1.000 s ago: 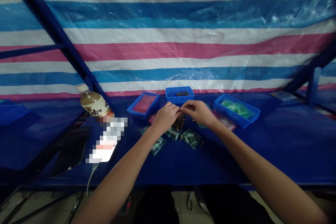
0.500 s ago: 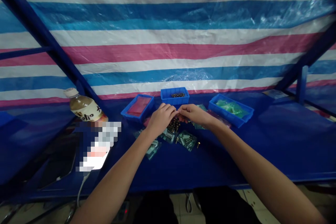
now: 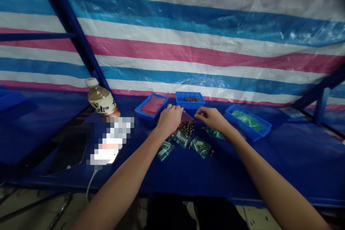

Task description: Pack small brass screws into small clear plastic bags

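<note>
My left hand (image 3: 170,118) is closed at the left edge of a pile of small brass-coloured parts (image 3: 188,128), its fingertips on a pink bag (image 3: 185,116). To the right of the pile, my right hand (image 3: 208,116) is raised with thumb and fingers pinched; whatever it holds is too small to tell. Clear green-tinted bags of metal parts (image 3: 199,147) lie in front of the pile, with another green bag (image 3: 215,134) under my right wrist. A loose brass part (image 3: 212,153) lies beside the bags.
Behind the hands stand blue bins with pink bags (image 3: 151,106), small metal parts (image 3: 190,100) and green bags (image 3: 248,122). On the left are a bottle (image 3: 102,100), a blurred-out phone (image 3: 111,143) with a cable and a dark flat device (image 3: 68,152). Striped sheeting hangs behind.
My hands, which met above the pile, have moved apart, uncovering the brass parts and the pink bag between them. The camera view has turned slightly left.
</note>
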`<state>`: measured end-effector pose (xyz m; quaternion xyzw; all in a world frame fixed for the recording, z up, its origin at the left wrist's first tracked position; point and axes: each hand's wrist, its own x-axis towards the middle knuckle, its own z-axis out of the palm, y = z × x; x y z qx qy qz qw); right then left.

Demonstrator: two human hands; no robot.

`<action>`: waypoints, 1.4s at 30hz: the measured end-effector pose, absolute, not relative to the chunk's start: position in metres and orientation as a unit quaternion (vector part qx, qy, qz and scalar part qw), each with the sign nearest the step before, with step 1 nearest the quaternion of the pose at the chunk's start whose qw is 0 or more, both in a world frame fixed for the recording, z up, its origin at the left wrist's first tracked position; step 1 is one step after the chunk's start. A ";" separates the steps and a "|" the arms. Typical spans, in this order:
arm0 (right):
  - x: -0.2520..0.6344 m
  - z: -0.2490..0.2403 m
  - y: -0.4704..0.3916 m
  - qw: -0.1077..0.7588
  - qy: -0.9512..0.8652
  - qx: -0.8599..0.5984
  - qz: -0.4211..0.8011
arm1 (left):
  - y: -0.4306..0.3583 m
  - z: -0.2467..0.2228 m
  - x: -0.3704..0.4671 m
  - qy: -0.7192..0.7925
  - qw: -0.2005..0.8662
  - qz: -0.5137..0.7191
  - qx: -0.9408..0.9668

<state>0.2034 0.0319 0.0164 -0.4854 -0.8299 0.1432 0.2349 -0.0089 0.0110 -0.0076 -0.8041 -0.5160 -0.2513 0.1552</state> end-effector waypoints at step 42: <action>0.198 0.028 0.013 0.330 -0.747 -0.422 0.394 | -0.005 0.007 0.010 -0.406 0.079 -0.267 -0.870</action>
